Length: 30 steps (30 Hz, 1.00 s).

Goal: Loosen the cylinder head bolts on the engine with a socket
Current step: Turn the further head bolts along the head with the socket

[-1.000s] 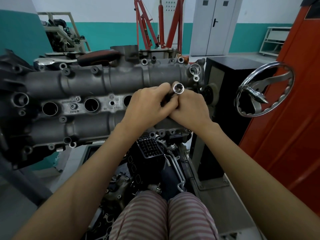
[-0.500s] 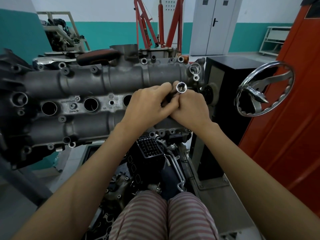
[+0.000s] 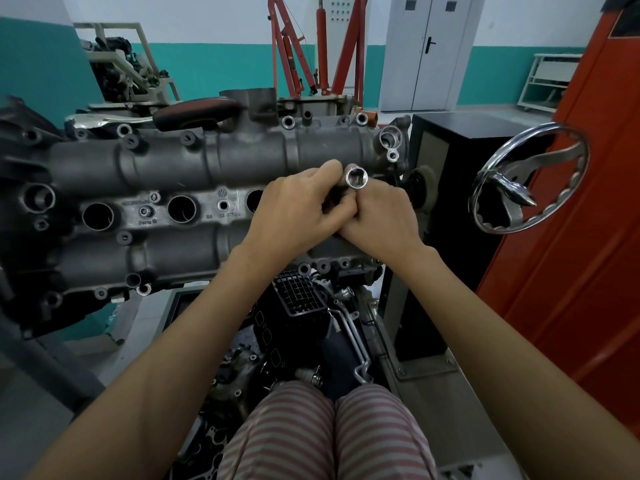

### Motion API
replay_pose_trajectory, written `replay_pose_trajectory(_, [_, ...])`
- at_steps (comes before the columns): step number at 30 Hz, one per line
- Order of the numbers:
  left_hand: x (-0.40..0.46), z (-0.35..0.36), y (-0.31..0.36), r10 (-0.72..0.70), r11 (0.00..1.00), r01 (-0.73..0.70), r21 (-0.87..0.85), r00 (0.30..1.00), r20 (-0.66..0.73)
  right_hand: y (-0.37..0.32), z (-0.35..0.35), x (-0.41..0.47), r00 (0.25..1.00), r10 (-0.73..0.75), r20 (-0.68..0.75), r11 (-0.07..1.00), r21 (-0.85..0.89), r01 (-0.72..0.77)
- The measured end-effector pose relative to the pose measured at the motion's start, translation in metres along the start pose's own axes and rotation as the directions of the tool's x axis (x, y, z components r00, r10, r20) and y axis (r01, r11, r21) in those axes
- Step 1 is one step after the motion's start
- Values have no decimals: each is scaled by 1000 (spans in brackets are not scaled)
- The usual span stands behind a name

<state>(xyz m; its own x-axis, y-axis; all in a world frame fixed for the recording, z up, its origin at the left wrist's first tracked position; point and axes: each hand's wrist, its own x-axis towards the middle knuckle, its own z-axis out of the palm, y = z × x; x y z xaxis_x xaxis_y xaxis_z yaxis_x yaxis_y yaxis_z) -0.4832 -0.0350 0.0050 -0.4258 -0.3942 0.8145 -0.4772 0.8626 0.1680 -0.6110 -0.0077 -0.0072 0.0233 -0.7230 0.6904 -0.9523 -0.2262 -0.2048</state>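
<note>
- Left hand [image 3: 298, 206] and right hand [image 3: 377, 216] pinch a shiny chrome socket [image 3: 356, 177] above the grey cast-aluminium engine head [image 3: 173, 161].
- Socket apparently being readied; seating it on a bolt comes next.

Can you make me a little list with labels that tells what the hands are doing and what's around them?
left hand: grips a dark tool part, mostly hidden
right hand: holds the socket
socket: shiny, open end facing the camera
engine: grey, behind the hands
handwheel: chrome, right of the engine
on a bolt yet: no
</note>
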Motion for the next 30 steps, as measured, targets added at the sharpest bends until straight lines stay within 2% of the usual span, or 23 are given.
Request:
replay_pose_trajectory(6, [0, 0, -3, 20, 1000, -20, 1, 1000, 9, -1, -3, -1, 998, -36, -57, 999, 36, 38])
replay_pose_trajectory(14, [0, 1, 1, 4, 1000, -4, 12, 1000, -4, -1, -2, -1, 1000, -3, 9, 1000, 3, 3])
replay_pose_trajectory(20, [1, 1, -4, -4, 1000, 4, -1, 1000, -2, -1, -2, -1, 999, -5, -42, 997, 72, 8])
replay_pose_trajectory(24, [1, 1, -2, 10, 1000, -10, 5, 1000, 11, -3, -4, -1, 999, -38, -29, 999, 12, 38])
replay_pose_trajectory(30, [1, 1, -1, -22, 1000, 21, 17, 1000, 14, 0, -1, 1, 1000, 21, 15, 999, -24, -21])
